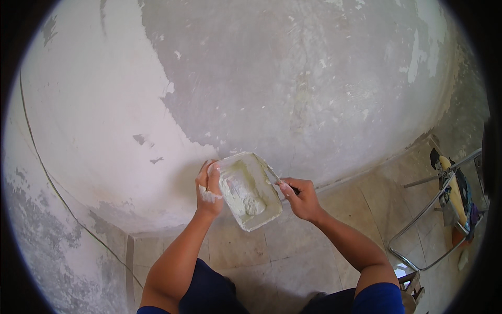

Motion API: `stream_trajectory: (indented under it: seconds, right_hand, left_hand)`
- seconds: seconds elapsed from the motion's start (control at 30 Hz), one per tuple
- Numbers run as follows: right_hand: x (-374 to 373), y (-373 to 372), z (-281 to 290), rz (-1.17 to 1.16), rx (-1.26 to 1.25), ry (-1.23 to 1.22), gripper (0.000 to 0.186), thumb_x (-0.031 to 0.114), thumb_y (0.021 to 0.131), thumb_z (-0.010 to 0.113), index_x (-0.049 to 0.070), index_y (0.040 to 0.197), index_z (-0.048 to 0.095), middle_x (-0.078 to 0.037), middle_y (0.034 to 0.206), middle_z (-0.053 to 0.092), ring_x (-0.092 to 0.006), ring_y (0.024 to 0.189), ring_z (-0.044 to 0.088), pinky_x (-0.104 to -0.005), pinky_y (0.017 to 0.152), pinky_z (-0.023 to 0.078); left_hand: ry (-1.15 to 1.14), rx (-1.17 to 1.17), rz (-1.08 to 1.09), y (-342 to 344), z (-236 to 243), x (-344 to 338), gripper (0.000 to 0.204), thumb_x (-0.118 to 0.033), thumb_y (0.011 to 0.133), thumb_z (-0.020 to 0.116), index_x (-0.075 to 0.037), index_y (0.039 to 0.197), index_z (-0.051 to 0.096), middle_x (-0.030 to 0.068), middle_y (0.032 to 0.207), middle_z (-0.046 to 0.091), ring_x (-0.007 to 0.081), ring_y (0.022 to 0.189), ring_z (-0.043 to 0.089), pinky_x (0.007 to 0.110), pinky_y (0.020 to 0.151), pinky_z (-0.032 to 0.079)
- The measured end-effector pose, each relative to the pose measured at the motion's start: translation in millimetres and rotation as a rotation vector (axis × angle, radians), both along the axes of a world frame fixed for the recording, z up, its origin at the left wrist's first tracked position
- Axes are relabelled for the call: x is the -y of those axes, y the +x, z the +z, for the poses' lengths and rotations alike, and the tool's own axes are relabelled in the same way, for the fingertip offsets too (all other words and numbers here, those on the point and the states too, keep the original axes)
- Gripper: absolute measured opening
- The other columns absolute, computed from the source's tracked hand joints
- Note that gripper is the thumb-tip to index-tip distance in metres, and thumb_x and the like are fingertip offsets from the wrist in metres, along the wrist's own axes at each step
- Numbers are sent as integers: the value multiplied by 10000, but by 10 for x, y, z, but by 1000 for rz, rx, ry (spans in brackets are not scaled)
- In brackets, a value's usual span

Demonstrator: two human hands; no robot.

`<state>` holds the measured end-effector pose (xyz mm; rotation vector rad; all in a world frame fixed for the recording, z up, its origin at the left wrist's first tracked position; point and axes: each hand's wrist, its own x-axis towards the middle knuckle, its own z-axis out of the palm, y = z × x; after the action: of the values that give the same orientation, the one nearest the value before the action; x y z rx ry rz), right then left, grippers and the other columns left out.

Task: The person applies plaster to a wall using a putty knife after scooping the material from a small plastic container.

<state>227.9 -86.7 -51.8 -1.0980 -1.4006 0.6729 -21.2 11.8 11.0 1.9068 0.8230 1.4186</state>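
In the head view, holding up near the middle a pale, paste-smeared rectangular tray (271,213), tilted with its inside facing the camera, close in front of the wall and above the floor. Gripping its left side with the left hand (208,186), fingers closed on the rim, and bearing a thick white smear across the lower part of that hand. Clutching a dark tool handle (296,191) with the right hand (305,200), fingers curled round it, just beside the tray's right edge — cannot tell the tool's far end from the smeared rim there. Coated inside with whitish-green paste (253,205), heaped toward the lower end. Behind, facing a grey wall surface (235,78) flecked with white, overlaid at left by a ragged-edged white coat (99,89). Also showing, at far left, a thin dark cable (57,192) slanting downward. Below, taking in beige floor tiles (238,248), dark trousers (209,290) and a blue sleeve (379,299) — and, at right, a bent metal tube frame (402,257) beside a long yellowish piece (459,196) among dark cloth.
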Motion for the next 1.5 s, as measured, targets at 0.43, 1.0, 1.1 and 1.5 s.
stream_trajectory:
  seconds: [0.43, 1.0, 1.1, 1.5]
  right_hand:
    - [13, -216, 293, -111, 195, 15, 417, 322, 1100, 594, -60, 964, 693, -108, 650, 495, -122, 636, 408, -333, 581, 408]
    - [-1, -140, 491, -119, 377, -117, 522, 446, 1072, 605, -37, 958, 767, -229, 615, 543, -343, 526, 473, -432, 570, 435]
    - [58, -74, 417, -110, 363, -154, 530, 458, 1074, 598, -32, 975, 773, -231, 620, 551, -344, 532, 479, -430, 579, 443]
    - [26, -109, 254, -69, 304, -271, 627, 468, 1109, 554, -80, 850, 715, -82, 566, 479, -138, 559, 418, -376, 544, 411]
  left_hand:
    - [53, -58, 77, -75, -131, -50, 396, -226, 1110, 420, 97, 1099, 648, 240, 971, 668, 369, 836, 630, 413, 825, 501]
    - [-275, -33, 253, -142, -303, -243, 401, -303, 1127, 441, 12, 1062, 680, 116, 886, 633, 238, 808, 634, 417, 702, 522]
    - [-488, 182, 188, -101, -169, -223, 420, -322, 1132, 436, 1, 1052, 692, 75, 849, 606, 175, 794, 632, 382, 651, 530]
    - [106, -408, 427, -28, -160, -108, 306, -172, 1101, 432, 7, 1068, 678, 171, 904, 661, 317, 866, 651, 475, 819, 521]
